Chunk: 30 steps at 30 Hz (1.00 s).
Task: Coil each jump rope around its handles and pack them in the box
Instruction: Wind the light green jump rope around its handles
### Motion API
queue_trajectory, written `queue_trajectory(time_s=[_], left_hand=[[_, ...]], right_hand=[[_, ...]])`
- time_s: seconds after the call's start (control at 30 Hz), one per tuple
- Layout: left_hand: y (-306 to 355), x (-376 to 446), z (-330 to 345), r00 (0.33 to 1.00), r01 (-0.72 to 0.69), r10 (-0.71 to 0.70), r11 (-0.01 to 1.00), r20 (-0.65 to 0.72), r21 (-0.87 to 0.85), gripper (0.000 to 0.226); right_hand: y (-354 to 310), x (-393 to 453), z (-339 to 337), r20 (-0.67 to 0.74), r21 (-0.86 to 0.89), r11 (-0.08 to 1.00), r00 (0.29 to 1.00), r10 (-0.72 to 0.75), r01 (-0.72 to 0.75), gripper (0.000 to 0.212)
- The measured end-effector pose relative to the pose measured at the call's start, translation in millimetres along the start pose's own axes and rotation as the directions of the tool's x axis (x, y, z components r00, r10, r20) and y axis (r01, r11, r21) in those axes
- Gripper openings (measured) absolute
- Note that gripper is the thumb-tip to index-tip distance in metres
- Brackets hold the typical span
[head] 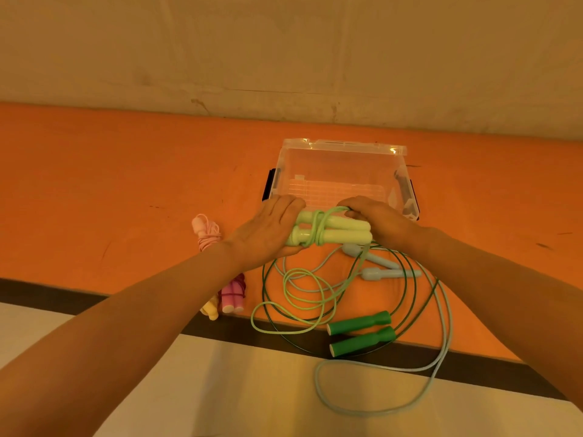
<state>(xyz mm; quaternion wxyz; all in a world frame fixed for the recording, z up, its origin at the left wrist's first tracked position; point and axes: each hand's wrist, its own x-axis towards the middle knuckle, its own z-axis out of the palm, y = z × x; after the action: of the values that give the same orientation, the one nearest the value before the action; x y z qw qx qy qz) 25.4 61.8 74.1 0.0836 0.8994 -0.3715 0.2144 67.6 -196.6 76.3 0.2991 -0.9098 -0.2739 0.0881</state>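
Note:
My left hand [268, 231] grips the narrow ends of two pale green handles [344, 230], held side by side above the orange table. A few turns of their light green rope [303, 298] wrap the handles' middle. My right hand [375, 220] pinches that rope at the handles' far side; the rest lies in loose loops below. The clear plastic box [342, 146] stands open just behind my hands. Light blue handles [378, 266] and dark green handles [359, 332] lie on the table with their ropes uncoiled.
Left of my forearm lie a coiled light pink rope [206, 233], a coiled magenta rope [233, 294] and a yellow handle [210, 309]. The light blue rope [362, 408] hangs past the table's dark front edge [94, 302]. A wall rises behind the table.

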Motion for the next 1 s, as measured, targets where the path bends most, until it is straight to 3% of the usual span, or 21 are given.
queue_trajectory(time_s=[0.07, 0.23, 0.53, 0.7, 0.87, 1.0], left_hand=[[-2, 4, -4, 0.997, 0.064, -0.065, 0.998, -0.044, -0.025, 0.059], [-9, 7, -5, 0.965, 0.232, -0.228, 0.973, -0.13, 0.014, 0.058], [-12, 15, -5, 0.843, 0.525, -0.508, 0.849, -0.177, 0.062, 0.061], [-22, 17, -10, 0.723, 0.691, -0.683, 0.708, -0.104, 0.146, 0.069], [-29, 12, -2, 0.698, 0.662, -0.7, 0.55, -0.152, 0.509, 0.074], [-31, 15, 6, 0.694, 0.629, -0.695, 0.46, -0.186, 0.626, 0.065]], right_hand=[[-3, 0, 1, -0.041, 0.101, 0.995, 0.999, 0.01, -0.006, 0.035], [-5, 0, 2, -0.104, 0.009, 1.0, 0.994, 0.031, -0.03, 0.014], [-8, 3, 24, 0.03, -0.073, 0.994, 0.996, 0.079, -0.077, 0.023], [-20, -5, 30, 0.154, -0.034, 0.999, 0.987, 0.039, -0.034, 0.04], [-27, -8, 25, 0.174, -0.296, 0.953, 0.985, -0.013, 0.065, 0.048], [-33, -9, 20, 0.134, -0.455, 0.87, 0.981, -0.143, 0.19, 0.049]])
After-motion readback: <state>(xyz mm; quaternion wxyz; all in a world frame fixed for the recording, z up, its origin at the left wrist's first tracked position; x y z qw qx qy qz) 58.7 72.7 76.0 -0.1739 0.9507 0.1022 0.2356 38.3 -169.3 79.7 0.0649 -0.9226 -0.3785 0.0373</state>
